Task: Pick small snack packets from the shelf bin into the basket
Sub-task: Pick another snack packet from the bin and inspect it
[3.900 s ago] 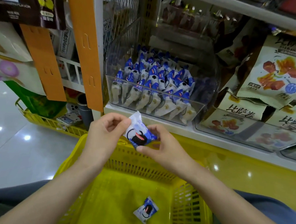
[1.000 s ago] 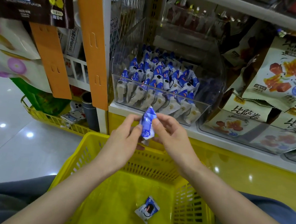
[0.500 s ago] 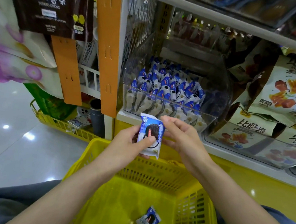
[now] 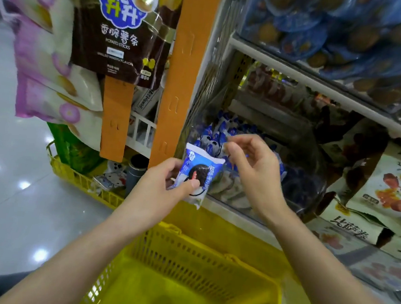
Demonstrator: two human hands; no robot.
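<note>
The packet is a small white wrapper with blue panels. It has a crimped top edge and a picture of a dark round biscuit on its face. It is held just in front of the left front corner of the clear bin, with its top edge tilted toward the bin.

Your left hand grasps the packet. The thumb presses on the printed face, over the biscuit picture, and the fingers are curled behind the wrapper. Your left forearm rises from below the bin toward that corner.

Your right hand is raised in front of the bin, just to the right of the packet and not touching it. Its fingers are loosely curled, the thumb and forefinger are apart, and it holds nothing.

More blue-and-white packets stand packed together inside the bin, behind both hands. The yellow basket sits below and in front of the bin, under both forearms.
</note>
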